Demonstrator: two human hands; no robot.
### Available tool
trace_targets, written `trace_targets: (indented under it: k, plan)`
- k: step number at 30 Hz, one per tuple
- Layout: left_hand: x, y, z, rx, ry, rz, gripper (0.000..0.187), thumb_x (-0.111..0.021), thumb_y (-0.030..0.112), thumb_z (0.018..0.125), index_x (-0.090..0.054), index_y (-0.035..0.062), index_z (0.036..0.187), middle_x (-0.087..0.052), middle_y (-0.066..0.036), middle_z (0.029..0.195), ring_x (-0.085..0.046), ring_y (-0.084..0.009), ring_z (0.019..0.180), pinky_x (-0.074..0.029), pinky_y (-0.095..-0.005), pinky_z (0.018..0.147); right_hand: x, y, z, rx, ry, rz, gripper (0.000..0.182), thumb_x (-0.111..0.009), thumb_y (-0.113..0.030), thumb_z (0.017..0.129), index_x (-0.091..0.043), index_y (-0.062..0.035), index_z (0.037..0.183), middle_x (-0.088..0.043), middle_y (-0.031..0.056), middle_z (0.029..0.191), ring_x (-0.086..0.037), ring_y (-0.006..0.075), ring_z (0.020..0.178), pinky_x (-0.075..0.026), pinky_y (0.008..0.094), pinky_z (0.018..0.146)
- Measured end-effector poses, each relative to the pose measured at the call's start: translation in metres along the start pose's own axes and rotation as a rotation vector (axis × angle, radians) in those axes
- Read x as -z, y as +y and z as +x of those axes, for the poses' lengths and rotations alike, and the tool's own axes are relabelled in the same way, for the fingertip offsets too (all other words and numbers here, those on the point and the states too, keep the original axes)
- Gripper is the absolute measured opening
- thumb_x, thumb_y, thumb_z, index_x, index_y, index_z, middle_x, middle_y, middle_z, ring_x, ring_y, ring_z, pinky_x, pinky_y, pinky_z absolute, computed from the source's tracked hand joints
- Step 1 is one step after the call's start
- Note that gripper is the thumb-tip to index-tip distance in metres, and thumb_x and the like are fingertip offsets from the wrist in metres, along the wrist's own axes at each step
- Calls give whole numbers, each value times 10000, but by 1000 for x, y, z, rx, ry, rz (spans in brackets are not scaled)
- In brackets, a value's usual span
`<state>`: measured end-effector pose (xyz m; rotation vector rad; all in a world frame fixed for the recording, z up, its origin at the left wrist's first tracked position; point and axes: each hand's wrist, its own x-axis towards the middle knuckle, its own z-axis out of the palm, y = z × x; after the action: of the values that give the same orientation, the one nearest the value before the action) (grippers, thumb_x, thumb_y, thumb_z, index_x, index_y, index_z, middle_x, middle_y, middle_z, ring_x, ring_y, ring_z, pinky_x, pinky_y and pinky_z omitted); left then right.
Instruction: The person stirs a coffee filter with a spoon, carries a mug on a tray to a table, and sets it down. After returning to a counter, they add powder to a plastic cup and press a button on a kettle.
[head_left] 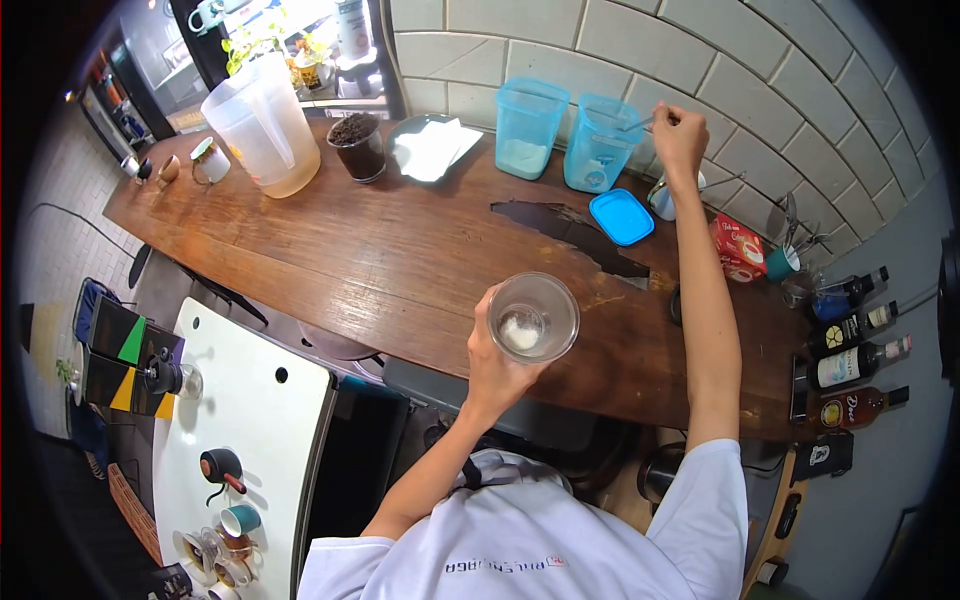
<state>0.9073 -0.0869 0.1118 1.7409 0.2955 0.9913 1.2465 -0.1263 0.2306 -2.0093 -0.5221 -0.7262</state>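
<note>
My left hand [498, 355] is wrapped round a clear cup [535, 318], held over the counter's front edge. A small heap of white powder [521, 332] lies at the bottom of the cup. Up at the back right, my right hand [680, 135] pinches the thin handle of a spoon [638, 125], whose far end reaches into a blue translucent container [598, 150]. The spoon's bowl is hidden inside. Beside it stands a second blue container [527, 135] with white powder in its lower part. A blue lid [621, 217] lies on the counter in front of them.
A large plastic pitcher [262, 130], a cup of dark grounds [357, 148] and a plate with white napkins [432, 150] stand along the wooden counter [400, 270]. A red box [738, 248] and several bottles [846, 366] are at the right. A broken dark patch [572, 235] marks the counter.
</note>
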Motion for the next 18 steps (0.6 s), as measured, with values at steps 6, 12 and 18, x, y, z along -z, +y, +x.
trace_targets:
  k: [6,12,18]
  plan:
    - [0,2,0,0,11,10,863,-852,126,605,-368,-9,1307,-595,-173,1156,-615,-276,1040,-487,-364,901,-18,16,-2,-67,-148,-13,258,-605,-217,823,-714,13,782,-669,228,726,-666,401,774,-507,433,746]
    - [0,4,2,15,10,-13,810,-829,109,625,-391,2,1298,-597,-181,1143,-614,-302,1039,-488,-377,891,-9,34,-2,-41,-229,186,235,-642,-201,818,-700,15,893,-687,144,753,-661,240,679,-494,355,650]
    - [0,1,3,15,-10,-10,798,-800,96,615,-402,2,1300,-596,-179,1146,-611,-312,1049,-488,-380,901,29,11,-23,2,-320,310,212,-639,-115,842,-659,9,1013,-588,22,665,-529,78,576,-412,255,537]
